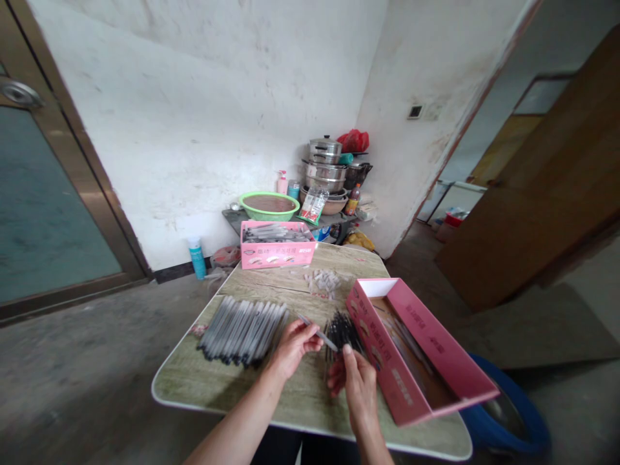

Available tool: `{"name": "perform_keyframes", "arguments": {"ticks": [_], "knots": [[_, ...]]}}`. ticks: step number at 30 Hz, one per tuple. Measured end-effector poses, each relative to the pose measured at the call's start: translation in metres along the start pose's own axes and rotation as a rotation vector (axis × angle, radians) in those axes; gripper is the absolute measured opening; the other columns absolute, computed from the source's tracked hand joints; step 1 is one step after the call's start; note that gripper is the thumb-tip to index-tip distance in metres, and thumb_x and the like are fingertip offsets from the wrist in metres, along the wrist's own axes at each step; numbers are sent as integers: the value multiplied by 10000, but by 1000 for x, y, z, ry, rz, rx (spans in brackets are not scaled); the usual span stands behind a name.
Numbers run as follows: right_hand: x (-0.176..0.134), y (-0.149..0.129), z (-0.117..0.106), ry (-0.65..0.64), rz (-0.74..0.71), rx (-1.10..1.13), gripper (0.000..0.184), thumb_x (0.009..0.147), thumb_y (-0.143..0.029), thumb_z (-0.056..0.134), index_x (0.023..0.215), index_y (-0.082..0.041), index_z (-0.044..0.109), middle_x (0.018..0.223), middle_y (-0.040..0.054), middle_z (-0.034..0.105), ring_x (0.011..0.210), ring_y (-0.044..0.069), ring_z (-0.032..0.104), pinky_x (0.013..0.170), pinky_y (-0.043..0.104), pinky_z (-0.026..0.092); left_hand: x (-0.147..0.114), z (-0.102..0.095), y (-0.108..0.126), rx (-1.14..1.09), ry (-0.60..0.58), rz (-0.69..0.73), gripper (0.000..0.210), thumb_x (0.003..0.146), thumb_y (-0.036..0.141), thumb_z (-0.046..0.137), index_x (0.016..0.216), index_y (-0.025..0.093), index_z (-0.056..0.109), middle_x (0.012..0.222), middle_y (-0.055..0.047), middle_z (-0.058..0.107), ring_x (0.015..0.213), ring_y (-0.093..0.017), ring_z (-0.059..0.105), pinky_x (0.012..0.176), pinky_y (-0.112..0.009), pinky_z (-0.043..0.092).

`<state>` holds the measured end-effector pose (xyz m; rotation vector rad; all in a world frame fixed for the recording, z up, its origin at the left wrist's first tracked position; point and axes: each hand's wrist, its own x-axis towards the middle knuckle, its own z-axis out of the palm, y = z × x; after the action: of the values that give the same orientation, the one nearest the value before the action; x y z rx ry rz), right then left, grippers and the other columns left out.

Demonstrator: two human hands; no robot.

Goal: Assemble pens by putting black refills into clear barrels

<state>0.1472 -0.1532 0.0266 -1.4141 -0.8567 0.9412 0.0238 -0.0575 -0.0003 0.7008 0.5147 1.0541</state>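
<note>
My left hand (292, 349) pinches a slim grey translucent pen barrel (317, 332) between thumb and fingers, tilted down to the right. Its lower end comes up to the fingertips of my right hand (356, 381). That hand is closed with thumb against fingers, and what lies between them is too small and blurred to make out. Just beyond it lies a bunch of thin black pen parts (343, 329), partly hidden by the hand. Left of my left hand, a row of similar grey pens (245, 329) with black ends lies side by side on the table (194, 386).
A long pink box (402, 394) with some thin sticks inside stands at the right edge. Another pink box (278, 254), full of grey pens, sits at the back. Small whitish pieces (324, 282) lie between. Behind are a green basin (268, 212) and stacked steel pots (325, 173).
</note>
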Motion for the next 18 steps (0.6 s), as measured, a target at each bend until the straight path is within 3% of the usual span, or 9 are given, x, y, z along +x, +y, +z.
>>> {"name": "perform_keyframes", "arguments": {"ticks": [4,14,18], "knots": [[0,0,-3,-22,-63,8,385,813,-539,613,746,-161,578,529,1,606,399,144,560,350,222,433,0,-1,-1,2,-4,1,281,725,305,775,832,109,605,721,-38,678,588,-119,644,546,-218,536],[0,3,1,-36,27,14,493,856,-618,493,650,-173,545,454,-11,553,308,129,492,265,205,335,-3,2,2,13,-16,-15,296,719,315,779,835,105,605,735,-40,672,593,-115,643,546,-211,532],[0,1,-1,-4,27,26,482,847,-618,513,681,-167,558,507,5,591,352,139,537,291,211,383,-2,2,2,28,-2,-17,316,714,333,781,846,108,603,736,-38,673,590,-118,646,531,-209,526]]}}
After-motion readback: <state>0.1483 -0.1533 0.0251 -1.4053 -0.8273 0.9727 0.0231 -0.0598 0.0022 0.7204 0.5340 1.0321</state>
